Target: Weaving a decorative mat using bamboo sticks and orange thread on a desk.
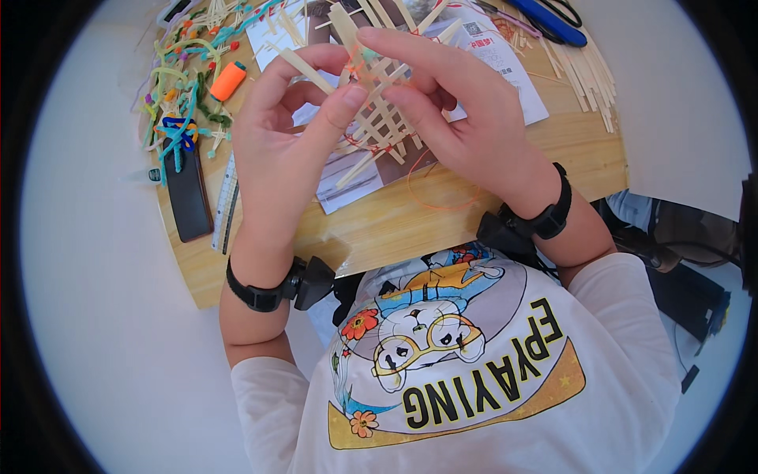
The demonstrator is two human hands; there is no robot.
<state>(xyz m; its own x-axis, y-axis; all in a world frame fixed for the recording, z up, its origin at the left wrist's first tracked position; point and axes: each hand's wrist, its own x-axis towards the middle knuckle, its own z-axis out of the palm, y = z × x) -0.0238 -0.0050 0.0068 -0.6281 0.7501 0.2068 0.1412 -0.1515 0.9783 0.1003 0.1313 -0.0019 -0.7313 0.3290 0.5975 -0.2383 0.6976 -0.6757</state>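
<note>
A lattice of crossed pale wooden strips [387, 118], bound in places with orange-red thread, is held up between my two hands above the table. My left hand [288, 126] pinches its left side, the thumb lying near a bound crossing. From the right, my right hand [474, 103] grips the lattice with thumb and forefinger, its forefinger reaching over to the upper strips. A loose orange thread [422, 201] trails in a curve below the lattice onto the tabletop. The fingertips partly cover the crossings they grip.
Under the lattice lie printed sheets [521, 91] on the wooden table [379, 229]. At left are colourful pipe cleaners [178, 95], an orange cap-like piece [228, 81], a dark flat case [187, 193] and a ruler [225, 197]. Loose strips [588, 83] and blue-handled scissors [553, 22] lie far right.
</note>
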